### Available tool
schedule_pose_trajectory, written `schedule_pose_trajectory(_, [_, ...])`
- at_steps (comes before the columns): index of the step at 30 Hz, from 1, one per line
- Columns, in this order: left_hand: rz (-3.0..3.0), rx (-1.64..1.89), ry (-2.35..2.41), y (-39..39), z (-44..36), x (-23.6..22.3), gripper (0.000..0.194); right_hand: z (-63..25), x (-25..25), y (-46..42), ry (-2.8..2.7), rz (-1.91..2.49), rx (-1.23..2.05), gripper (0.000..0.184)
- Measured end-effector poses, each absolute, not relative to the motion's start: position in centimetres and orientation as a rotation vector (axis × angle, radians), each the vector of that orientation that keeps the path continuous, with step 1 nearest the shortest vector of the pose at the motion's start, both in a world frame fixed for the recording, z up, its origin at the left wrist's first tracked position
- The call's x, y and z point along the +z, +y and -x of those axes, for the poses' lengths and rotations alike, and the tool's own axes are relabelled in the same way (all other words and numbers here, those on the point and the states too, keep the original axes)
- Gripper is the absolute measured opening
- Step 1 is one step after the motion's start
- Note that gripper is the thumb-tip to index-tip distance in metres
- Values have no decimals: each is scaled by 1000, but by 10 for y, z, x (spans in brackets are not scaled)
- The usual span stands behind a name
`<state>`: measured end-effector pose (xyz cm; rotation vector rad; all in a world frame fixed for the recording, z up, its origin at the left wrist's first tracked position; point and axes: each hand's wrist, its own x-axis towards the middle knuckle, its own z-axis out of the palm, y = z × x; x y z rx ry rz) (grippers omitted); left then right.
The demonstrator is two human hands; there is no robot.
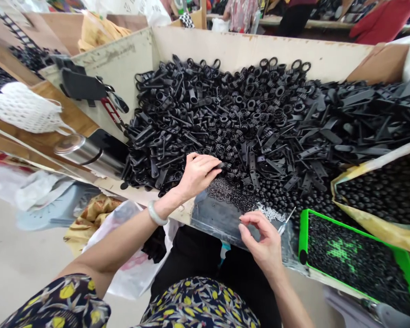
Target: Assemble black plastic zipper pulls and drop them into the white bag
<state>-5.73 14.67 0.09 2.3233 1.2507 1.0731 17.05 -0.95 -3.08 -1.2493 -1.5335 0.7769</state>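
Left hand [201, 171]: the grip is pinched on a small black part [220, 165], which points away from the fingertips toward the right; its long axis seems to run crosswise, though the fingers hide much of it. Right hand [264, 239]: thumb and forefinger close about a tiny dark piece [240, 220], too small to identify. The governing relation is diagonal: the right grip's piece lies nearer the body and to the right of the left's part, well apart from it. Between them, on the desk [182, 213], spread fine dark bits [222, 189] and a dark mat [218, 221]. Silver pins [271, 212] lie just beyond the right hand, the nearer one. Farther out rises the heap of black parts [239, 98].
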Motion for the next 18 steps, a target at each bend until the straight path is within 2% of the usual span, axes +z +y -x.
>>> schedule_pose_trajectory(2, [-1852,1147,1142,127,53,18,25,-169,-30,-9,-1439,1223,845,5])
schedule_pose_trajectory(4, [-1343,1011,1010,101,45,28,35,-166,-27,-8,-1368,1184,891,5])
schedule_pose_trajectory(7, [-846,820,959,60,32,27,41,-163,-22,-6,-1374,1151,884,5])
schedule_pose_trajectory(18, [-590,856,988,10,20,-1,34,-148,-31,-18,-1523,1252,859,4])
